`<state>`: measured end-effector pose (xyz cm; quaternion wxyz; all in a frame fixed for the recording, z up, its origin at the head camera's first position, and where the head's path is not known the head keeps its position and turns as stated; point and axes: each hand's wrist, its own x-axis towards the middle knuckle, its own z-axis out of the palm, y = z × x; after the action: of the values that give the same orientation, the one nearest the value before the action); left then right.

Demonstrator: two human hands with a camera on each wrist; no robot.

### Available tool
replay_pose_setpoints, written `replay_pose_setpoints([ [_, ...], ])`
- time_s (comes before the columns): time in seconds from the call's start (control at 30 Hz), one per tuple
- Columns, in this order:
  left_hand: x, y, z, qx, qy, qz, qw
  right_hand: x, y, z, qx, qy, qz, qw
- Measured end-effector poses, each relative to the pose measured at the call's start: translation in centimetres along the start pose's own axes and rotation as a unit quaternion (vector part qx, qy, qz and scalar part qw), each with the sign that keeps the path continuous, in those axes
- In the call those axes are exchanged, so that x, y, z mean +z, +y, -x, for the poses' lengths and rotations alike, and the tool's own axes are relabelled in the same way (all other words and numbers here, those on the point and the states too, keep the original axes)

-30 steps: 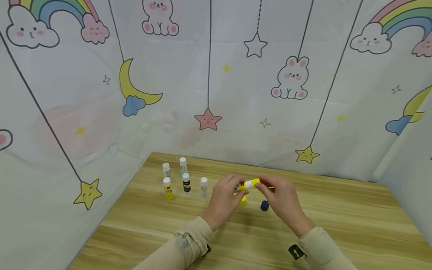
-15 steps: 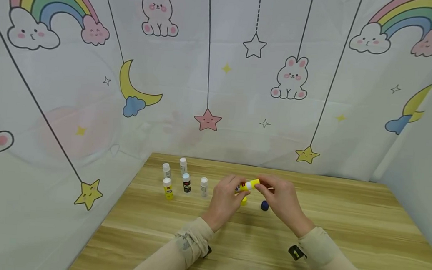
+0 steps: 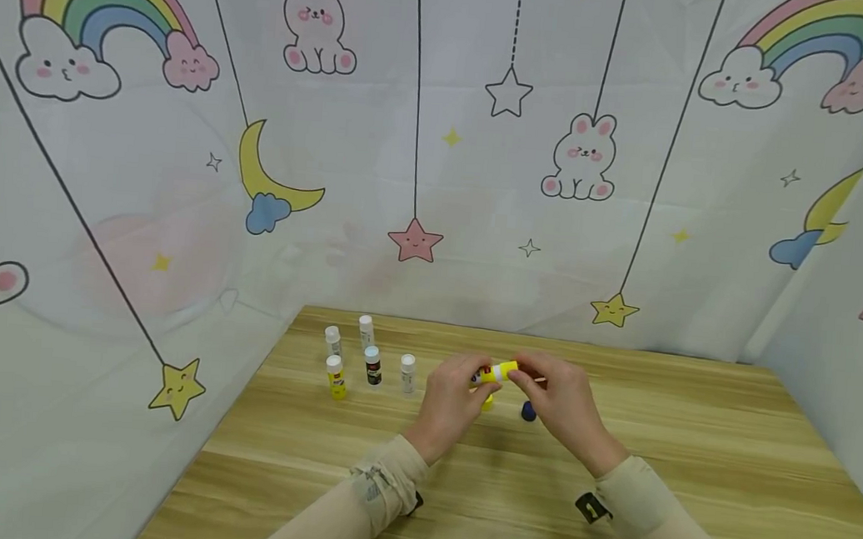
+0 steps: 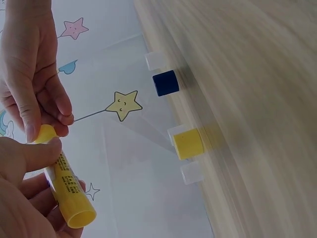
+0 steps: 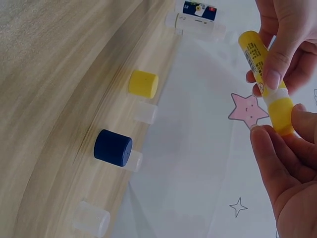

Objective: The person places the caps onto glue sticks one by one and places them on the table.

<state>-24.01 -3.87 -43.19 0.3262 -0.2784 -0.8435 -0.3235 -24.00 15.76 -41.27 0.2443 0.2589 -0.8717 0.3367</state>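
Note:
A yellow glue stick (image 3: 498,373) with a white band hangs in the air over the table, held by both hands. My left hand (image 3: 456,396) grips its printed body, thumb along the side. At the other end, my right hand (image 3: 561,395) pinches the yellow end piece (image 5: 281,115) beyond the white band. The left wrist view shows a hollow rim (image 4: 82,218) at the body's far end. Below the hands, a yellow cap (image 5: 143,84) and a dark blue cap (image 5: 113,148) stand on the table.
Several upright glue sticks with pale caps, including a yellow one (image 3: 336,380) and a black one (image 3: 373,367), stand at the table's back left. Translucent caps (image 5: 91,219) stand near the coloured caps. A printed curtain (image 3: 475,289) hangs behind the wooden table (image 3: 689,454).
Both hands keep nearly the same place and the same hold. The glue stick's right end sits very slightly lower in the head view.

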Motion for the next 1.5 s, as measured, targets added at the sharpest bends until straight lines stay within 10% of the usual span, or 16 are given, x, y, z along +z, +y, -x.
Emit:
replay_pose_setpoints([
  [1.5,-0.16,0.52,0.1,0.011,-0.008,-0.02,0.9997,0.17,-0.52,0.28,0.001,-0.004,0.004,1.0],
])
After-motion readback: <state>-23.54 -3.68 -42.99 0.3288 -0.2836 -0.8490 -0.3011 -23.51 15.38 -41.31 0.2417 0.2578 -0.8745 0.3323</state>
